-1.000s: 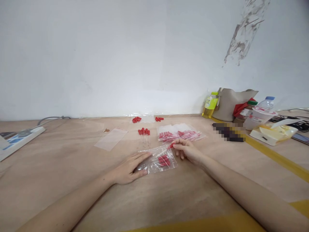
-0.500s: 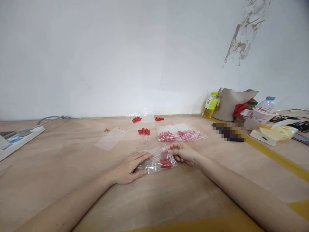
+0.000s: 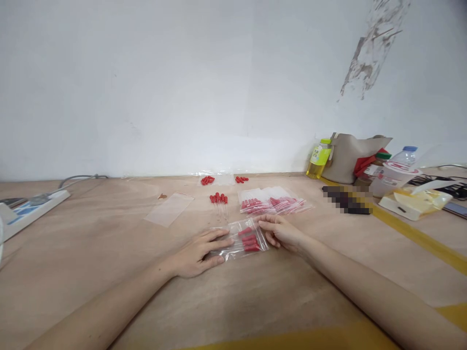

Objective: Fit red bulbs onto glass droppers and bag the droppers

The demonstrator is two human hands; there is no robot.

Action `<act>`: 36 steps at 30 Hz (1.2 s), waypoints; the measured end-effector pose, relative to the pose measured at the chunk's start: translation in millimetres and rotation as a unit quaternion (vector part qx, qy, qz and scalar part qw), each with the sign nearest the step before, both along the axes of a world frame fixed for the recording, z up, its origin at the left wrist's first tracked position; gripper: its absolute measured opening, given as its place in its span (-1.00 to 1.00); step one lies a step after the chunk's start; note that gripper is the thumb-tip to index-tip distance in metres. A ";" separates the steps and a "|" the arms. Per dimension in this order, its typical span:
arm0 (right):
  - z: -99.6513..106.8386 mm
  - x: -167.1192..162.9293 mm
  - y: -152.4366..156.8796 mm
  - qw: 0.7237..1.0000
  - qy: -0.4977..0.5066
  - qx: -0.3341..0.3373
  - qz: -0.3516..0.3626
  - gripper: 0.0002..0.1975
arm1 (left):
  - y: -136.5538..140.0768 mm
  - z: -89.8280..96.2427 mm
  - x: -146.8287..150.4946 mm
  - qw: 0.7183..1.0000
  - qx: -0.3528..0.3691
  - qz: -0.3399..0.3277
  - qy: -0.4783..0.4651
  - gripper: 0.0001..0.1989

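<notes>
A clear zip bag (image 3: 235, 249) lies on the tabletop between my hands, its mouth toward the right. Several red handle-like pieces (image 3: 251, 242) rest inside it near that mouth. My left hand (image 3: 199, 253) presses flat on the bag's left part, fingers stretched and spread. At the opposite end, my right hand (image 3: 279, 232) has its fingers closed on the bag's edge near the zip strip. Just beyond stand out several red-handled thin metal pieces (image 3: 219, 199) laid in a row. Filled bags with red pieces (image 3: 270, 203) overlap behind my right hand.
A flat bag (image 3: 170, 210) lies left of the row. Loose red pieces (image 3: 207, 180) are near the wall. A power strip (image 3: 34, 214) sits at left. At right are a yellow-green bottle (image 3: 319, 159), a grey bag (image 3: 343, 158), a plastic cup (image 3: 392, 180) and a tissue pack (image 3: 416, 201).
The uppermost red piece has gone further into the bag and lies with the others. My right hand's fingers have shifted slightly on the bag's edge; my left hand stays nearly in place.
</notes>
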State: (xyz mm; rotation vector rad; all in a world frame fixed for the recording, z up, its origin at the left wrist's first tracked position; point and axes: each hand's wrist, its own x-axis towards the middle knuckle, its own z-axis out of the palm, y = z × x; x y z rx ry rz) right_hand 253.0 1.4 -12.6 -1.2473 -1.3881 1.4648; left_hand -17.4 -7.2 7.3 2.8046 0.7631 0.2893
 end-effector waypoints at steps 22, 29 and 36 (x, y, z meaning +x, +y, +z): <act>35.0 -87.4 97.4 0.882 -0.411 0.203 -0.111 -0.72 | 1.0 -2.6 -2.1 1.000 -0.002 0.007 0.002 -0.50; 23.8 -113.4 125.8 0.896 -0.411 0.117 -0.122 -0.56 | -0.1 -1.3 -0.8 1.000 0.006 0.006 0.003 -0.51; 45.1 -70.4 101.2 0.917 -0.335 0.156 -0.153 -0.49 | 0.3 -1.9 -2.2 1.000 -0.002 0.007 0.007 -0.51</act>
